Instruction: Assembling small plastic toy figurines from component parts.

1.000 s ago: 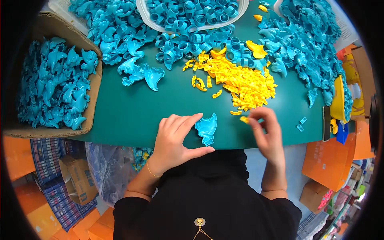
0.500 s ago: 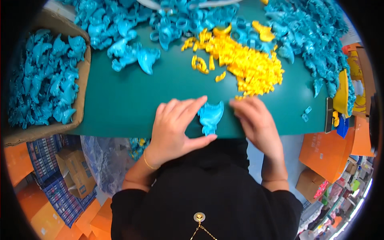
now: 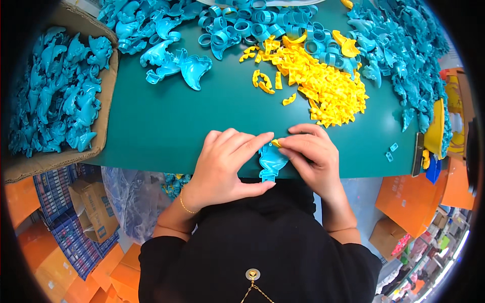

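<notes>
Near the table's front edge, a light-blue hollow plastic shell half (image 3: 273, 161) lies with its inner side facing up. My left hand (image 3: 221, 164) grips it, index finger at its top corner and thumb at its bottom end. With thumb and forefinger, my right hand (image 3: 316, 157) pinches a small yellow plastic piece (image 3: 276, 143) against the shell's upper edge. The right fingertips partly cover the shell's right side. Beyond the hands lies a heap of small yellow plastic pieces (image 3: 336, 98).
A cardboard box (image 3: 108, 101) full of blue shells stands at the left. Blue rings (image 3: 260, 31) and more blue shells (image 3: 194, 70) lie farther back, with a large blue heap (image 3: 404, 65) at the right. Two small blue bits (image 3: 391, 151) sit near the right edge of the green table (image 3: 166, 131).
My right hand has moved left from near the yellow heap to the shell, now with a yellow piece in its fingers. The left hand keeps its grip. The view has shifted slightly.
</notes>
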A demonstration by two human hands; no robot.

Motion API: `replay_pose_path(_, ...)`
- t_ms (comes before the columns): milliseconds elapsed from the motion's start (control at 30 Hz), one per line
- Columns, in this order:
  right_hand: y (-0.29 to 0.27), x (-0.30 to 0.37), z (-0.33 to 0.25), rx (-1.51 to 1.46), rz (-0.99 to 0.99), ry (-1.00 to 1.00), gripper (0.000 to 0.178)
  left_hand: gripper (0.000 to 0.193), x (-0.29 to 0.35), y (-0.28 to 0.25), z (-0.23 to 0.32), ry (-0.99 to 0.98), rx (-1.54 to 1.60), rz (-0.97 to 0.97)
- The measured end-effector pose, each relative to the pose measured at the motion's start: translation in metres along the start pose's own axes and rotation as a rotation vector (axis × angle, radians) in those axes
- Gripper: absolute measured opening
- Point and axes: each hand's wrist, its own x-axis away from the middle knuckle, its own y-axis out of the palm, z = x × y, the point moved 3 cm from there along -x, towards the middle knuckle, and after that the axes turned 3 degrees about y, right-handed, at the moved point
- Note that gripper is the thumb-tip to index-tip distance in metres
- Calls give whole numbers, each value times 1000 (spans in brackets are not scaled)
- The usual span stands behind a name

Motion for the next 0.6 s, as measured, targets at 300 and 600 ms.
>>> replay_pose_path(300, -8, -3, 0, 85, -3, -44, 22, 80, -4, 0, -1, 2, -7, 17)
replay_pose_path(600, -21, -3, -21, 361, -233, -149, 43, 79, -5, 0, -1, -6, -23, 18)
